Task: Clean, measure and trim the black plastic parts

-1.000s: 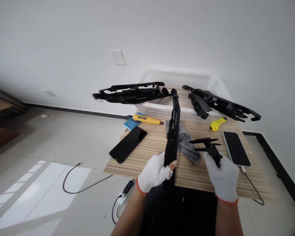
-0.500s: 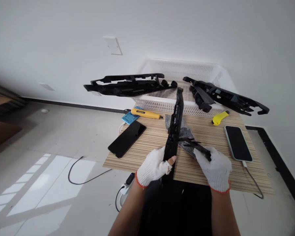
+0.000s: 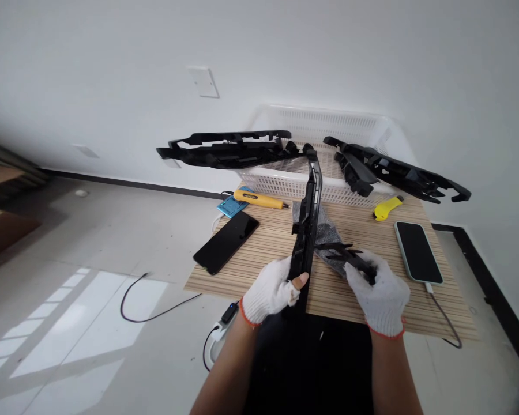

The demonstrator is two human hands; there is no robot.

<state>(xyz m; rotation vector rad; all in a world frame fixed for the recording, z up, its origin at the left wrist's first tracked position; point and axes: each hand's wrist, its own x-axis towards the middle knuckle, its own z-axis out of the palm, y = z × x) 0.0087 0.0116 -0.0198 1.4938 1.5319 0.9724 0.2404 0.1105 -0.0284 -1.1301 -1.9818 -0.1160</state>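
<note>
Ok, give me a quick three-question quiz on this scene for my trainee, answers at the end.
1. Which hand is holding the long black strip?

2. True or false: a cable is plugged into the phone on the right.

3. The gray cloth lies on:
A. the floor
B. the table
C. the power strip

Key:
1. The left hand
2. True
3. B
</note>
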